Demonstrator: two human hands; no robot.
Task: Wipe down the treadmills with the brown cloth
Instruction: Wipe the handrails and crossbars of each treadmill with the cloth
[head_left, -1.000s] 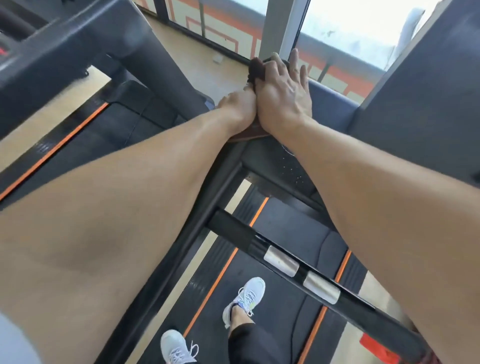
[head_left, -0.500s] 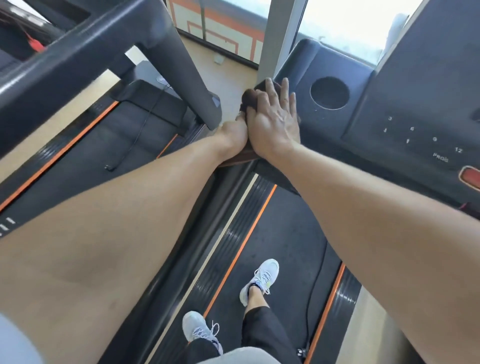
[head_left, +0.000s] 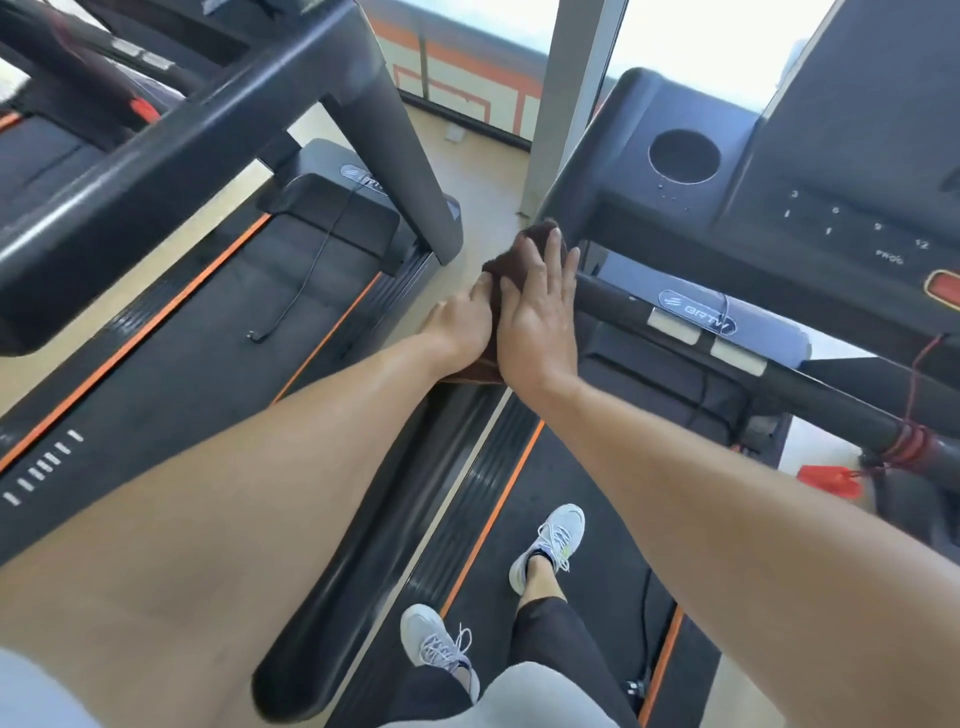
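The brown cloth is draped over the top of the left handrail of the treadmill I stand on, just below the corner of the console. My right hand lies flat on the cloth with straight fingers and presses it on the rail. My left hand sits beside it on the rail's outer side, fingers curled down over the cloth. Most of the cloth is hidden under both hands.
A round cup holder is set in the console. A crossbar with silver sensor pads runs to the right, and a red safety key hangs from it. A second treadmill stands close on the left.
Both hands have slid the cloth from the console's left edge down towards me onto the top of the handrail. The view has pulled back and tilted.
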